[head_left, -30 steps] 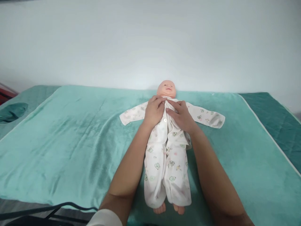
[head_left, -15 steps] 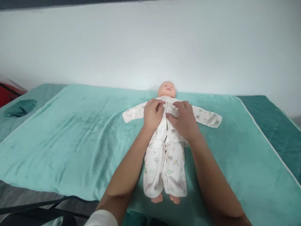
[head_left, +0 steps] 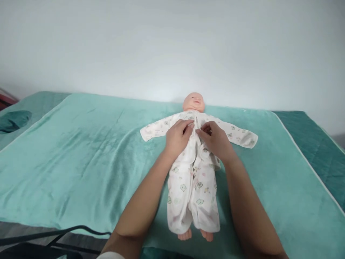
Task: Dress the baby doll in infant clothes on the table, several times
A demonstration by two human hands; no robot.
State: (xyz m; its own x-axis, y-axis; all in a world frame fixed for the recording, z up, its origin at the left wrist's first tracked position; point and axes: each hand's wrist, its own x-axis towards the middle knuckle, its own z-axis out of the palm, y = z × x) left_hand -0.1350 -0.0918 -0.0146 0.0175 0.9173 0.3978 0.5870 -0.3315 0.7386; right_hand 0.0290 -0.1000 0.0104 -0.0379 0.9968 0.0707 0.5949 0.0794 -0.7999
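- A plastic baby doll (head_left: pixel 194 101) with a smooth peach head is laid on its back at the centre of the frame, head toward the pale wall (head_left: pixel 172 46).
- The doll is dressed in a soft white cotton romper printed with small green bears (head_left: pixel 192 180); sleeves are spread flat to both sides, and bare feet show at the lower centre.
- The front placket is being closed at the chest: the left hand (head_left: pixel 178 136) and the right hand (head_left: pixel 215 140) are pinched on the two fabric edges, fingertips meeting.
- The upper fastening is judged in progress; the lower front looks loose, with a flap not yet lying flat.
- A plush teal blanket (head_left: pixel 81 154) with a velvety nap is spread beneath, over a darker quilted green cover (head_left: pixel 318 144) at the right.
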